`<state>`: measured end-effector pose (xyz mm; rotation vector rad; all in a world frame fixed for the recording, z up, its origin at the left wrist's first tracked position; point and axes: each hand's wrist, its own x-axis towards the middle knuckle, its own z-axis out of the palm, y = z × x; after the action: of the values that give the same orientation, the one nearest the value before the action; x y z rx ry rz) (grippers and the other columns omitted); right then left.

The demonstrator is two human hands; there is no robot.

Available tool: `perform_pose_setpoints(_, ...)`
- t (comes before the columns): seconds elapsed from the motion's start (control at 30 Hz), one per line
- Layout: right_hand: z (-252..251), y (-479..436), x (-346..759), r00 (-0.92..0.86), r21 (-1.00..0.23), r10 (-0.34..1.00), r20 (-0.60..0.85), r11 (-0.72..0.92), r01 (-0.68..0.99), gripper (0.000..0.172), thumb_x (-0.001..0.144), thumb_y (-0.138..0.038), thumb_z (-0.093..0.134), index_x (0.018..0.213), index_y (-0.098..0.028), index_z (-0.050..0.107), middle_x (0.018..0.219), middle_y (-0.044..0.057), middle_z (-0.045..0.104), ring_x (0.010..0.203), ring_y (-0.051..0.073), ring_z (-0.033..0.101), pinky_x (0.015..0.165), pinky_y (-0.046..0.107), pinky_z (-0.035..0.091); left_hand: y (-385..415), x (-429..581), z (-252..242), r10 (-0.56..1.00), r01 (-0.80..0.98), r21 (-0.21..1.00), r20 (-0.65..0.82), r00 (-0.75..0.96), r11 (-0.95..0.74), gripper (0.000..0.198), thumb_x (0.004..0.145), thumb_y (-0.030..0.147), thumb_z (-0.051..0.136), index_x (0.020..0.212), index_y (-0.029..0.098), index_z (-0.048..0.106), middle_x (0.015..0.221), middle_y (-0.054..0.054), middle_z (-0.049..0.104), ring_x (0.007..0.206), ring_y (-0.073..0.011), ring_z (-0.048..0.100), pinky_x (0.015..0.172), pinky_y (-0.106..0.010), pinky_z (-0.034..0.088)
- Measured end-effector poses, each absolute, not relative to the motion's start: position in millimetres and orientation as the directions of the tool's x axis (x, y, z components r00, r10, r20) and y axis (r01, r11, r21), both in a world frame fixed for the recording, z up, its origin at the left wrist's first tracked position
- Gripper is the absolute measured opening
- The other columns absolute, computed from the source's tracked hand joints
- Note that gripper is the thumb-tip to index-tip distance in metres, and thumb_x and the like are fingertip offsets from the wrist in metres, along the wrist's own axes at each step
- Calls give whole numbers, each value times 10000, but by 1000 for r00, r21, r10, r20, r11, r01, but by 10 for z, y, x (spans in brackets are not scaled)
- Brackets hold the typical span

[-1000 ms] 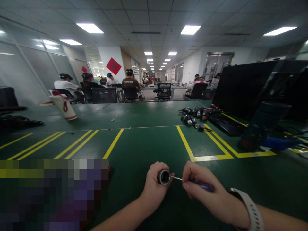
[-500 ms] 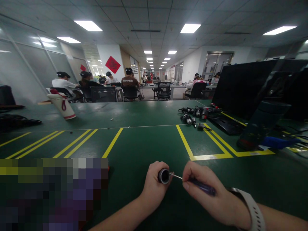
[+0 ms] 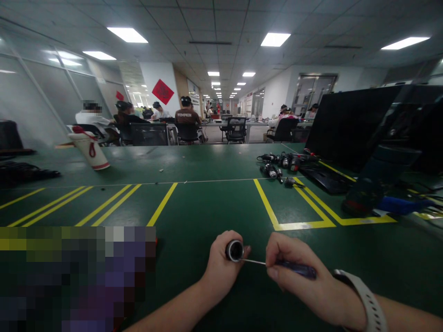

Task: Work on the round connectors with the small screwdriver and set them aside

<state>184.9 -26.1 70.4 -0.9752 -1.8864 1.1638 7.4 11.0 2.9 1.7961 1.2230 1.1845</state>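
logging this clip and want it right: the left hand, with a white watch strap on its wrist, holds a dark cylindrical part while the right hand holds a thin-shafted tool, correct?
Not quite: the head view shows the white watch strap on the right hand's wrist. The left hand does hold a dark cylindrical part, and the right a thin-shafted tool.

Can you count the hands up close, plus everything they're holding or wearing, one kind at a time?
Hands: 2, a left hand and a right hand
Hollow round part: 1, in the left hand
Thin tool: 1, in the right hand
Watch: 1, on the right wrist
Total: 5
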Motion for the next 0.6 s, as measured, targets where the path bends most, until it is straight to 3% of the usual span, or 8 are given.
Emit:
perform_pose_setpoints(0.13, 715, -238, 1849, -438, -941, 875, 205, 299, 157, 71, 771, -203, 469, 701, -203, 456, 584, -43, 442, 504, 114, 416, 469, 243, 336, 94, 70, 58, 934, 354, 864, 316, 168, -357, 173, 715, 214, 615, 624, 199, 470, 628, 17, 475, 601, -160, 462, 556, -268, 365)
perform_pose_setpoints(0.4, 773, -329, 1829, -513, -710, 783, 352, 580, 398, 101, 811, -125, 449, 748, -192, 493, 703, 9, 530, 633, 142, 473, 584, 273, 370, 57, 77, 96, 906, 467, 776, 365, 216, -424, 150, 725, 224, 595, 619, 194, 493, 633, -10, 520, 658, -198, 493, 612, -307, 366)
perform_pose_setpoints(0.5, 764, -288, 1834, -470, -818, 845, 255, 448, 361, 105, 803, -161, 458, 707, -192, 489, 647, -5, 505, 594, 139, 460, 554, 272, 358, 51, 72, 103, 897, 479, 759, 376, 232, -442, 150, 726, 213, 591, 618, 194, 488, 628, -7, 506, 652, -195, 486, 611, -303, 359)
perform_pose_setpoints(0.6, 696, -188, 1837, -439, -959, 887, 142, 234, 163, 85, 770, -200, 492, 686, -193, 480, 560, -36, 475, 521, 122, 441, 506, 256, 349, 50, 65, 100, 892, 471, 757, 381, 245, -453, 146, 727, 203, 593, 628, 197, 486, 629, 2, 497, 640, -183, 475, 606, -294, 354)
